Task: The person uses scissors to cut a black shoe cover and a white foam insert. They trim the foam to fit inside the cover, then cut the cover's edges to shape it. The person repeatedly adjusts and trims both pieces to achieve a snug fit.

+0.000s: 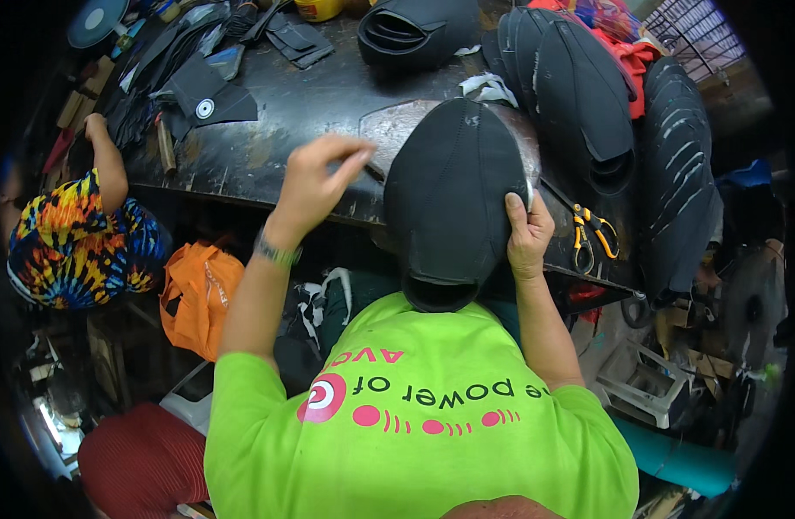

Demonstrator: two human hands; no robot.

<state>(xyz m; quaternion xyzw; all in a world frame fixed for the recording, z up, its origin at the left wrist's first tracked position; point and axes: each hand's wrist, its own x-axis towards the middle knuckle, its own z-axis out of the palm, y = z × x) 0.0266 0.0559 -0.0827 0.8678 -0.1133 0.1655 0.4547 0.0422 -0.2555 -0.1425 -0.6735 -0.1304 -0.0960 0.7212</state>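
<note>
A black stitched shoe upper (pixel 453 190), with a seam running down its middle, stands tilted between me and the table edge. Its opening faces my body. My right hand (pixel 529 232) grips its right edge, thumb lying on the near face. To the left of the upper, my left hand (pixel 324 177) is raised, apart from it, with finger and thumb brought together. The fingertips are slightly blurred, so anything small in them cannot be made out. Behind the upper, a worn board (pixel 397 130) lies on the table.
Scissors (pixel 593 238) with yellow-black handles lie right of my right hand. Stacked black uppers (pixel 579 95) stand beyond, another upper (pixel 415 35) behind. Flat black pieces (pixel 216 95) cover the dark table's (pixel 306 95) far left. An orange bag (pixel 203 294) and another person (pixel 90 233) are at left.
</note>
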